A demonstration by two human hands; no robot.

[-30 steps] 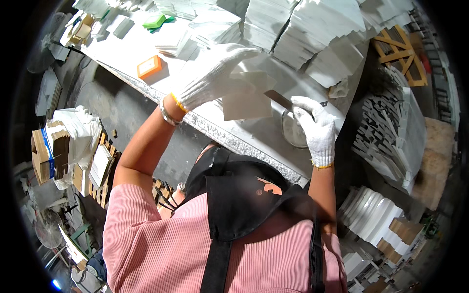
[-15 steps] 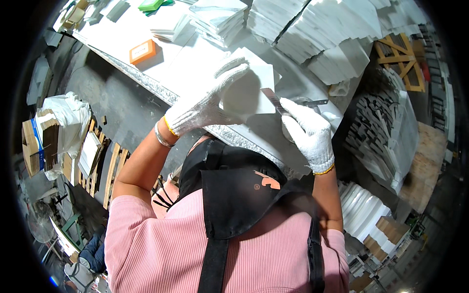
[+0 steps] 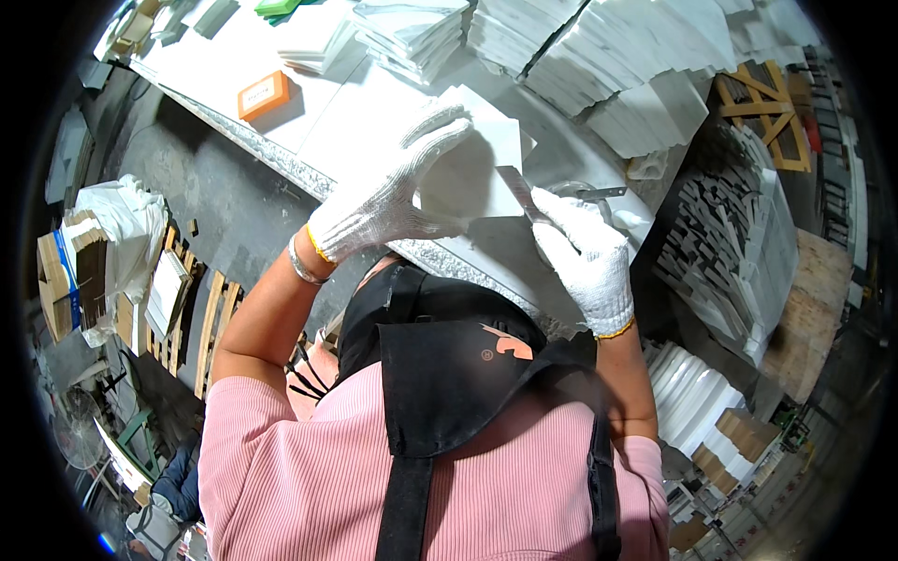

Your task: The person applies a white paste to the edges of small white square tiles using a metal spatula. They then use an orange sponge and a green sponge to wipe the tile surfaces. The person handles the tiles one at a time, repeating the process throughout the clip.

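Note:
White knit gloves cover both hands. My left hand (image 3: 398, 187) is closed round a square white tile (image 3: 482, 168), held tilted over the pale work table (image 3: 327, 126), its thumb side under the near edge. At the tile's right edge, a thin flat metal strip (image 3: 515, 192) touches or nearly touches it. The strip's other end runs into my right hand (image 3: 585, 252), which grips it between thumb and fingers. Beyond those fingers, a second metal strip (image 3: 601, 194) sticks out to the right; whether the two are one tool is hidden by the glove.
An orange box (image 3: 263, 95) lies on the table to the left. Stacks of white tiles (image 3: 412, 37) and larger marble slabs (image 3: 636, 56) line the far side. Narrow stone offcuts (image 3: 716, 224) are piled at right. Wooden pallets (image 3: 217, 323) stand on the floor at left.
The whole scene has shifted slightly left in the view. Both hands keep nearly the same grip, with the metal strip still at the tile's right edge.

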